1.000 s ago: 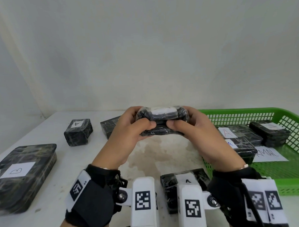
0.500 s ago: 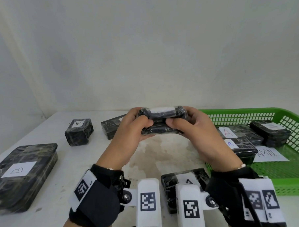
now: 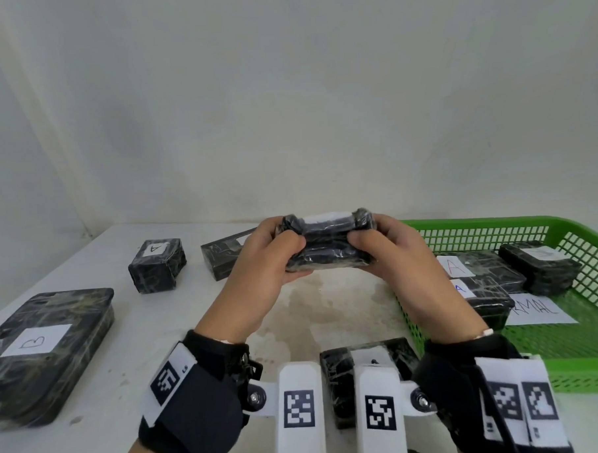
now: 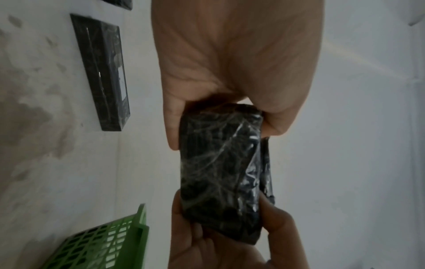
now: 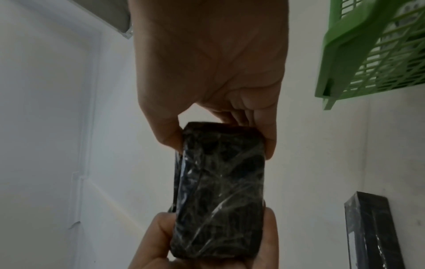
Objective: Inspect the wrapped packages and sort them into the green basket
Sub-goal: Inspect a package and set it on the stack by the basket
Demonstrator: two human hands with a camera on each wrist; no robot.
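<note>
Package (image 3: 329,244) held up in both hands for inspection above the table (image 3: 97,262).

The left hand (image 3: 258,262) and right hand (image 3: 400,259) each gripped one end of the black film-wrapped package, fingers curled round it, thumbs on its near side. Over the last second it had barely moved, only tipping slightly, its white label still facing up and away; judging by that, the inspection was still under way and no sorting had begun. To the right, the green basket (image 3: 496,226) already held three wrapped packages, two visibly marked "A", beside a paper sheet lettered "RMAL". On the table lay a large "B" package (image 3: 45,343), a small "A" package (image 3: 157,265), and others.
</note>
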